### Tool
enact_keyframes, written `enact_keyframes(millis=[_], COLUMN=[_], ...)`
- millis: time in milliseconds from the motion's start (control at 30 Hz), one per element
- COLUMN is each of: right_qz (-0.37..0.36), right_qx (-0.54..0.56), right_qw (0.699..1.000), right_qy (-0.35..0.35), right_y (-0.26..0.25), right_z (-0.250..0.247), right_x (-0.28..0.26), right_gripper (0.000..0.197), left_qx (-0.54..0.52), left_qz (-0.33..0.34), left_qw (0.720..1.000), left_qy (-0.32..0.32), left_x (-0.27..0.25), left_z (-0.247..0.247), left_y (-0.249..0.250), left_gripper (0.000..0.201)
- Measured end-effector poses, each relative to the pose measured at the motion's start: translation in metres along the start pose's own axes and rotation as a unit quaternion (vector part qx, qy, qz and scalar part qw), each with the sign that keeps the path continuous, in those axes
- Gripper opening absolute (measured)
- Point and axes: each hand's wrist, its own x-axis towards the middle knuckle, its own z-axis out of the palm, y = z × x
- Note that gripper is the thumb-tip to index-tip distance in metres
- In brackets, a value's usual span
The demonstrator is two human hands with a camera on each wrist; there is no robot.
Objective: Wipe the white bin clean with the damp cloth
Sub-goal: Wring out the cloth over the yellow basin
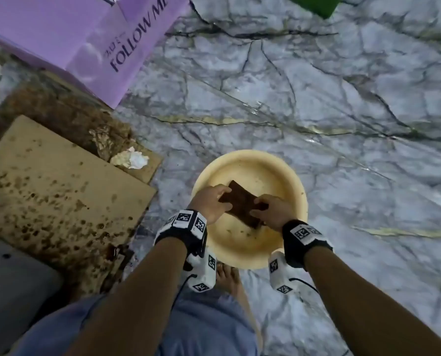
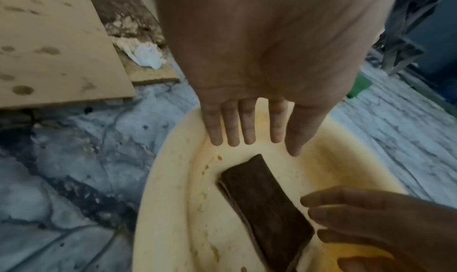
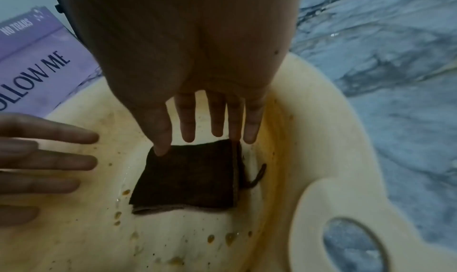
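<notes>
Two hands, left hand (image 1: 211, 204) and right hand (image 1: 274, 211), fingers straight, over folded brown cloth (image 1: 242, 201) in bin (image 1: 250, 163).

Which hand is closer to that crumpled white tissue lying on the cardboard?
Left. The left hand is over the bin's side facing the crumpled tissue; the right hand is farther across, over the cloth's other end.

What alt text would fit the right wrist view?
The right hand reaches with straight fingers over a folded dark cloth lying inside a stained white bin. The left hand comes in from the left, fingers straight. Brown drops spot the bin's floor.
</notes>
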Motion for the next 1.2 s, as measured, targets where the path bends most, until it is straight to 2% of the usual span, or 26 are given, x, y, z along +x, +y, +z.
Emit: enact_keyframes(millis=[100, 267, 400, 467, 600, 733, 933, 1100, 1200], right_qz=[0.003, 0.005, 0.003, 0.003, 0.014, -0.008, -0.065, -0.114, -0.153], right_qx=[-0.017, -0.067, -0.090, -0.071, 0.029, 0.063, 0.028, -0.031, -0.041], right_qw=[1.000, 0.996, 0.993, 0.994, 0.995, 0.995, 0.996, 0.993, 0.987], right_qy=[0.015, 0.053, 0.074, 0.083, 0.095, 0.079, 0.058, -0.025, -0.042], right_y=[0.005, 0.014, 0.015, 0.014, 0.017, 0.010, -0.029, -0.086, -0.129], right_z=[0.004, 0.016, 0.026, 0.029, 0.026, 0.014, -0.014, -0.043, -0.052], right_x=[0.012, 0.025, 0.032, 0.034, 0.031, 0.020, -0.007, -0.047, -0.077], right_gripper=[0.036, 0.035, 0.024, 0.020, 0.029, 0.019, 0.027, 0.036, 0.033], left_qx=[0.055, 0.082, 0.104, 0.090, 0.048, 0.000, -0.027, -0.023, -0.013], left_qz=[0.003, -0.018, -0.027, -0.024, -0.015, -0.007, 0.017, 0.001, 0.008], left_qw=[0.998, 0.996, 0.994, 0.995, 0.997, 0.995, 0.994, 0.993, 0.991], left_qy=[0.001, -0.002, 0.003, 0.020, 0.055, 0.097, 0.109, 0.113, 0.135], left_x=[0.016, 0.034, 0.043, 0.045, 0.042, 0.031, -0.004, -0.051, -0.088], left_z=[0.014, 0.033, 0.044, 0.046, 0.044, 0.038, 0.000, -0.053, -0.089], left_y=[0.000, -0.008, -0.015, -0.017, -0.019, -0.012, 0.009, 0.025, 0.030], left_gripper=[0.045, 0.048, 0.052, 0.049, 0.040, 0.032, 0.035, 0.039, 0.038])
